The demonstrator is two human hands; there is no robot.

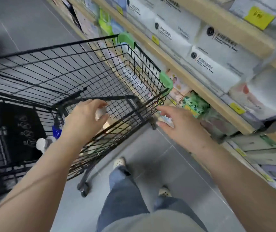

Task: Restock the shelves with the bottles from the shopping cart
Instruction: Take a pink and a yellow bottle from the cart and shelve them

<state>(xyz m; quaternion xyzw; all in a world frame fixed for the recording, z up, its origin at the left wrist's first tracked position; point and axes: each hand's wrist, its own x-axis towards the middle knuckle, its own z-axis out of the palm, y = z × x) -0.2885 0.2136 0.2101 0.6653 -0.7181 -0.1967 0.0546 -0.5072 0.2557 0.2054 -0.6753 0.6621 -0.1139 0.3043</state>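
Left hand (85, 118) pinches a pale bottle (100, 113) over the cart (100, 67); right hand (180, 124) spread; shelf labels unreadable.

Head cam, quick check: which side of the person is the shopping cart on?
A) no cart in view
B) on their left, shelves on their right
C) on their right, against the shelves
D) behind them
B: the black wire shopping cart fills the left of the view, under the left hand, while the stocked shelves run along the right, beyond the right hand.

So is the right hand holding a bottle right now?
No, the right hand is open with fingers spread beside the cart, gripping nothing.
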